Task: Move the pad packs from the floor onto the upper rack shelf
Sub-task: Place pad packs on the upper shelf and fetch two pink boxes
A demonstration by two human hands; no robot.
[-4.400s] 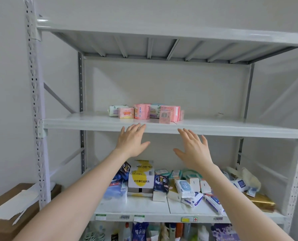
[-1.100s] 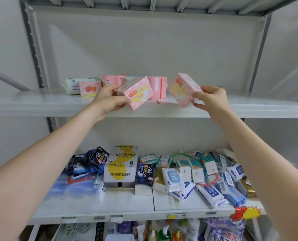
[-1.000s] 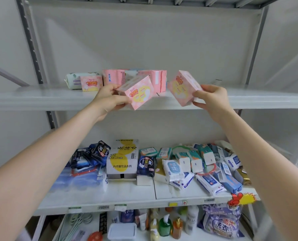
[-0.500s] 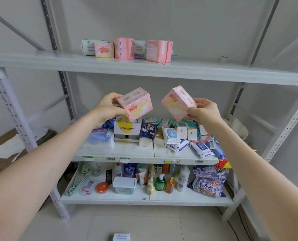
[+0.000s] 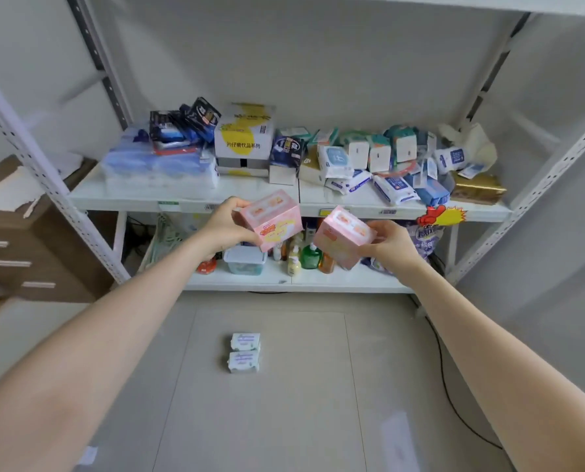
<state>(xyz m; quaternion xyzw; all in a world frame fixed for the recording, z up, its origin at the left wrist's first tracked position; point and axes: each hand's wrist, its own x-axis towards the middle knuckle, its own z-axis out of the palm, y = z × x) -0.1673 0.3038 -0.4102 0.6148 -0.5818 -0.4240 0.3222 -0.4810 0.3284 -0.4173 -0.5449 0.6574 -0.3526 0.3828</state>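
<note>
**Two pink packs in hand, two white ones on the floor**

I saw my left hand (image 5: 225, 227) curled round a pink pad pack (image 5: 273, 220), thumb on top and fingers behind it, held tilted in front of the middle shelf (image 5: 131, 199). My right hand (image 5: 392, 244) gripped a second pink pack (image 5: 341, 236) just to the right, fingers wrapped over its far edge. The two packs sat close together but apart.

The orange and yellow print on both packs was too blurred for me to read. On the middle shelf, a white and yellow carton (image 5: 245, 137) read 片仔癀饮品系列. A red and yellow sticker (image 5: 440, 215) hung from the shelf edge at the right.

Two white pad packs (image 5: 245, 352) lay on the floor near me, one just behind the other, touching. Blue and white wipe packets (image 5: 395, 189) crowded the right of the middle shelf. On the bottom shelf stood a green bottle (image 5: 310, 256) and a clear tub (image 5: 245, 261), partly hidden behind the pink packs. A black cable (image 5: 443, 369) ran along the floor at the right.
</note>
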